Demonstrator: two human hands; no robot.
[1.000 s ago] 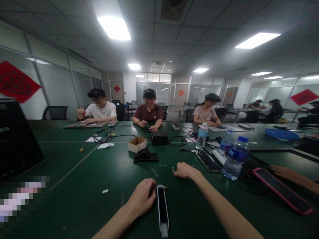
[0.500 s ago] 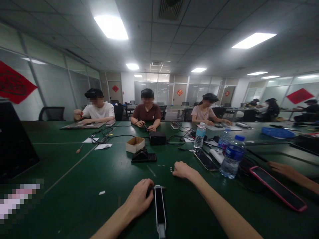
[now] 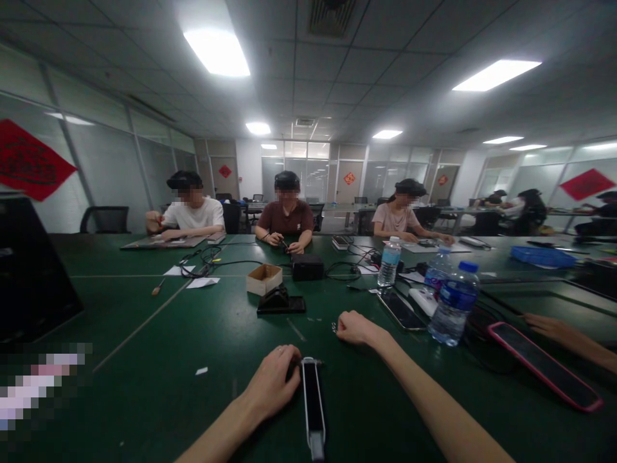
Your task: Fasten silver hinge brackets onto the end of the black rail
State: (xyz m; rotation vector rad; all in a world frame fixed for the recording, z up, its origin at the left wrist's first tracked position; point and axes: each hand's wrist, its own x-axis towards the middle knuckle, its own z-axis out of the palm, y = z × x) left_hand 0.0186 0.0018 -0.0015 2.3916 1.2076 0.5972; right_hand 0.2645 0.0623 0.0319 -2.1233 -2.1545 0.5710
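My left hand [image 3: 272, 384] lies curled on the green table [image 3: 144, 334] at the near end. Its fingers reach the far end of a long black handheld tool [image 3: 313, 402] with a silver lower end, and whatever they close on is hidden. My right hand [image 3: 359, 328] rests farther forward, its fingers loosely curled with nothing visible in them. Just beyond its fingertips lie small metal bits [image 3: 333, 327]. A smartphone [image 3: 401, 310] lies to its right.
A co-worker's hand [image 3: 549, 328] rests beside a pink-cased phone [image 3: 544, 366]. Water bottles [image 3: 454, 303], a power strip [image 3: 421, 301], a cardboard box [image 3: 263, 279], a black stand [image 3: 281, 300], a black box [image 3: 307, 267], tangled cables [image 3: 197, 265] and several seated people stand ahead.
The whole view has shifted slightly as my head moved. Both my hands stay in about the same places on the table.
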